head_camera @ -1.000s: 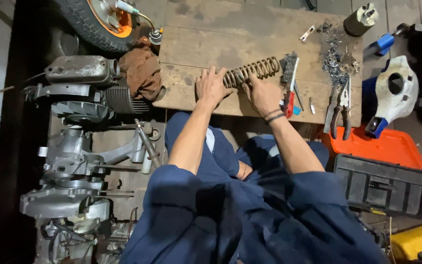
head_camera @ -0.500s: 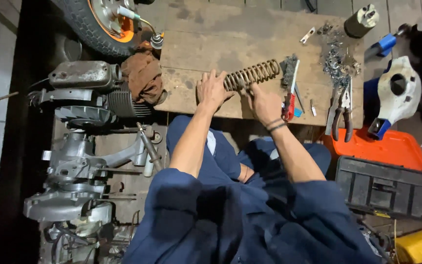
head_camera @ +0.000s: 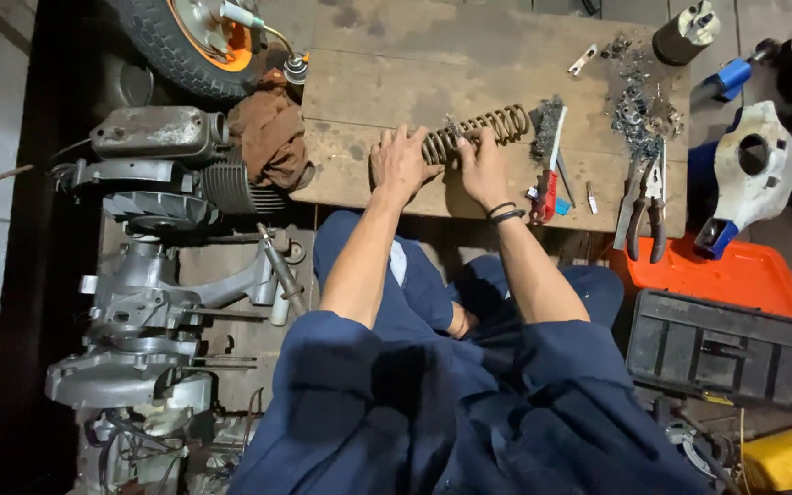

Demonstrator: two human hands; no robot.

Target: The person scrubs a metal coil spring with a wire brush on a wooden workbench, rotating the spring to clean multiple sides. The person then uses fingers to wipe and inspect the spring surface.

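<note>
A rusty coil spring [head_camera: 497,124] lies across a low wooden board [head_camera: 469,55]. My left hand [head_camera: 401,163] rests over the spring's left end, fingers spread on it. My right hand [head_camera: 483,170], with dark bands on the wrist, grips the spring near its middle. Part of the spring is hidden under both hands. I wear dark blue overalls with the sleeves rolled up.
A wire brush with a red handle [head_camera: 547,160] lies right of the spring, pliers [head_camera: 643,206] and a pile of small metal parts [head_camera: 639,105] further right. A brown rag [head_camera: 268,133], a wheel [head_camera: 176,41] and an engine block [head_camera: 153,275] stand left. An orange-and-black toolbox [head_camera: 721,344] sits right.
Both hands stay on the spring; the camera view has shifted slightly and the hands have slid a little along the coil.
</note>
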